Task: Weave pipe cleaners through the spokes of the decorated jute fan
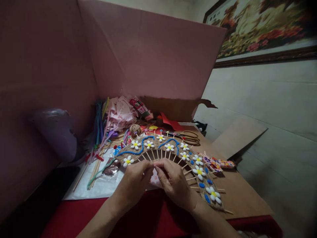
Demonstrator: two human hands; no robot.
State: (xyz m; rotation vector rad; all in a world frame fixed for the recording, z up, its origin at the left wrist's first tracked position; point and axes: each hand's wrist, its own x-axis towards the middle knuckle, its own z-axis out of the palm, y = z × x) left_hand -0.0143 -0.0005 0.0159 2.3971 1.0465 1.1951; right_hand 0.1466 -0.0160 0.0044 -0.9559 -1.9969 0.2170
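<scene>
Twine-wrapped arch point(170, 140) lies in the middle of the work surface, curving round the far side of the hands and down past the right one. Its band bears white flowers point(169, 147) with yellow centres, blue wavy strips point(143, 144) and, on the right part, blue ovals point(201, 185). Thin sticks point(158, 154) project from its inner and outer edges. Left hand point(136, 177) and right hand point(173, 175) meet at the fingertips inside the curve, near the inner stick ends. Left: back of hand up, fingers curled inward, tips pinched. Right: index finger bent over, thumb beneath, tips pinched. Any item between the tips is too small to identify. Both forearms enter from the near edge and converge. Beyond the arch: scissors point(190, 133) and a twine ball point(135, 130). Left of it: green fuzzy strip point(99, 174), partly over a white sheet point(76, 189). Farther back, crumpled pink cloth point(121, 112). Brown cardboard point(244, 190) extends to the right; red cloth point(84, 213) shows along the near side.
</scene>
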